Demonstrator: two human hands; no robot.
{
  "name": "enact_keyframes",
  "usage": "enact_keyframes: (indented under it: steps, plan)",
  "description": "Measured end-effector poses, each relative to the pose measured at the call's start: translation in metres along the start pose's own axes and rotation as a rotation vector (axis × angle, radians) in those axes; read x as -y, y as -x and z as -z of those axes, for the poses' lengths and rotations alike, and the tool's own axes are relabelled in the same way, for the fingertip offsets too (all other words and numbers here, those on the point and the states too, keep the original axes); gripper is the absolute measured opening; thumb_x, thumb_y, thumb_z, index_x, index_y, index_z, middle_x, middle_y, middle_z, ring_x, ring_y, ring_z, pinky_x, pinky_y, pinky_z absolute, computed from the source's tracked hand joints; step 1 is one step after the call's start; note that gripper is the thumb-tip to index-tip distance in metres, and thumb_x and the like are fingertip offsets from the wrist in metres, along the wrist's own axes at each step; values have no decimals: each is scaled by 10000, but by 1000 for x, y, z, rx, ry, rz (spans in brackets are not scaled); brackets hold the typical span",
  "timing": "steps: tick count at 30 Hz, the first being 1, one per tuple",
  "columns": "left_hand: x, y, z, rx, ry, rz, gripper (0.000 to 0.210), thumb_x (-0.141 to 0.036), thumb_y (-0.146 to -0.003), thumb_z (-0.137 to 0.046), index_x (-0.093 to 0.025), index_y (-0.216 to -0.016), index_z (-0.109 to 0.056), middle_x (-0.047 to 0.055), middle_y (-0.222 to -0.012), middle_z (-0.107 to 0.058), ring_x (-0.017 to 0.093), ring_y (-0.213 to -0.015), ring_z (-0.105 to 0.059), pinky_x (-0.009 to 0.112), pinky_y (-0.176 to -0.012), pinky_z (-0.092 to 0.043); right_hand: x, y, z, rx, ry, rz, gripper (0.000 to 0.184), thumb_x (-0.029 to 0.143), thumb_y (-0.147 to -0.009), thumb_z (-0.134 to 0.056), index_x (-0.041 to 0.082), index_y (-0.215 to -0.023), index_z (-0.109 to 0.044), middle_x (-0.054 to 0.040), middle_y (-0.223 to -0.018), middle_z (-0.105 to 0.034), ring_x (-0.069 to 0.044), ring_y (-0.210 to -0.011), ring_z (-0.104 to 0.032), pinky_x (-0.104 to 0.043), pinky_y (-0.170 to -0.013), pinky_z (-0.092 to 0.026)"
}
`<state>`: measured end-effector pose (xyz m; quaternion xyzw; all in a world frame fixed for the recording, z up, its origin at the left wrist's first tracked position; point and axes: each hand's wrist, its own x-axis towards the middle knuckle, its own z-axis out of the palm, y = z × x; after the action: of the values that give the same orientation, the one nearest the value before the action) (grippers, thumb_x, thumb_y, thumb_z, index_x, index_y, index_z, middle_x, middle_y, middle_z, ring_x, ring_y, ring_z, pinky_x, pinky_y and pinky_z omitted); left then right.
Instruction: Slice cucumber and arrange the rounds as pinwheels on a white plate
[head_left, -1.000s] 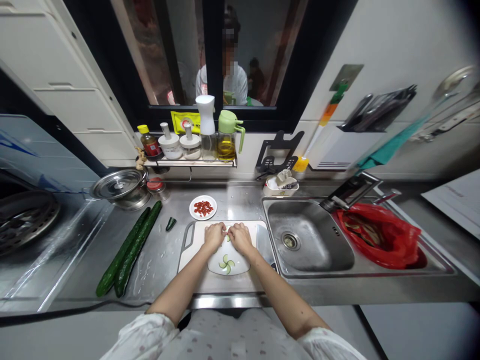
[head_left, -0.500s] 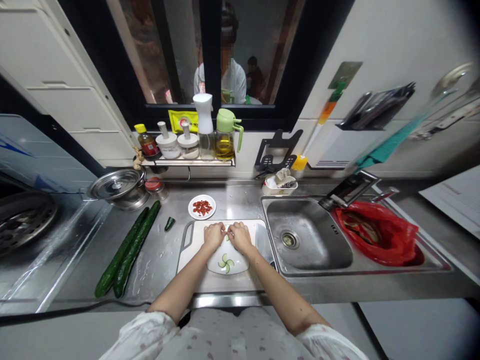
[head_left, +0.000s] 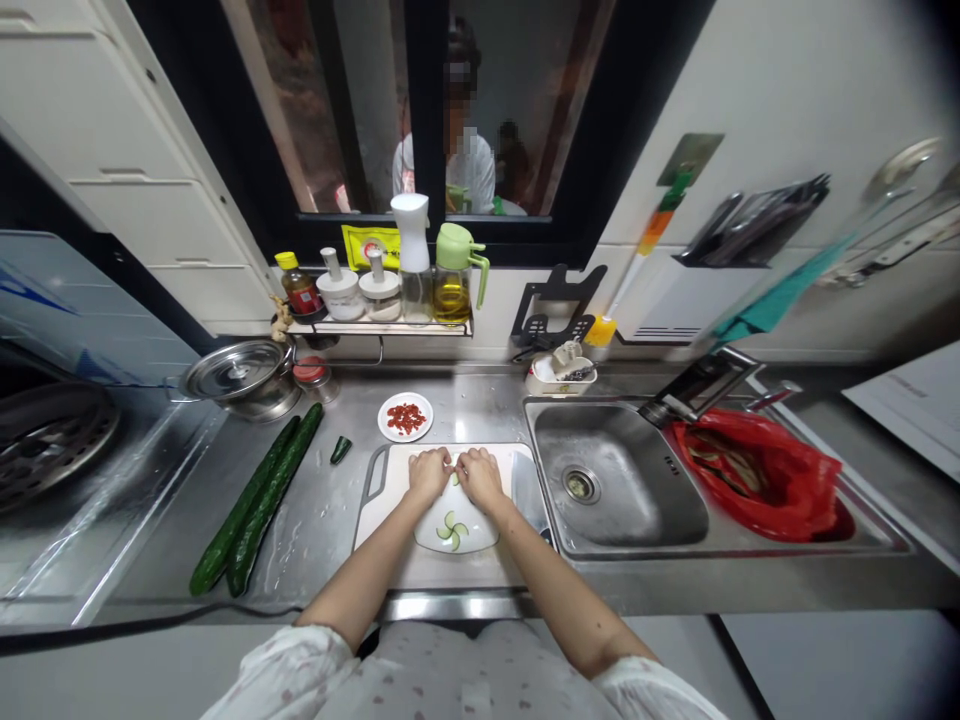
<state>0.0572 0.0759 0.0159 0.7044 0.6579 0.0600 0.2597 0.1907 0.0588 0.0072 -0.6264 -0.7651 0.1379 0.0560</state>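
Note:
A white plate [head_left: 424, 525] with curved sides lies on the cutting board [head_left: 386, 560]. On its near part, several thin cucumber slices [head_left: 452, 531] form a pinwheel. At the plate's far end, my left hand [head_left: 430, 472] and my right hand [head_left: 478, 474] meet with bent fingers, their fingertips pinched around small pale green cucumber slices. The fingers partly hide these slices. A knife [head_left: 530, 490] with a broad blade rests along the board's right side. Beyond the board sits a small white dish [head_left: 385, 418] of red dried berries, possibly goji.
Two whole cucumbers [head_left: 266, 510] and a cut cucumber end [head_left: 340, 450] lie to the left. A lidded pot [head_left: 240, 375] stands behind them. On the right are the sink [head_left: 622, 480] and a red plastic bag [head_left: 795, 480]. Bottles and jars fill a rack [head_left: 375, 328] under the window.
The whole view has shifted slightly downward in the picture. Both hands stay at the plate's far end, with only tiny finger movement; the pinwheel looks the same.

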Motion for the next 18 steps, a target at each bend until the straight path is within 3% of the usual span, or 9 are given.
enact_keyframes:
  steps: [11,18]
  plan:
    - [-3,4,3,-7,13,10,133,-229,-822,-515,-225,-892,-629,55,-948,-708,224,-985,-596,360,-874,-310,4,4,5,-16,-17,-4,190,246,-908,-456,189,-922,-636,-86,-997,-606,-210,-962,-463,-309,-791,-285]
    - [8,8,7,-80,153,39,140,-299,-833,-507,-242,-872,-628,20,-854,-702,209,-898,-615,346,-855,-321,6,24,15,-136,-165,-49,198,270,-908,-452,200,-919,-637,-61,-952,-614,-195,-914,-482,-286,-778,-317]
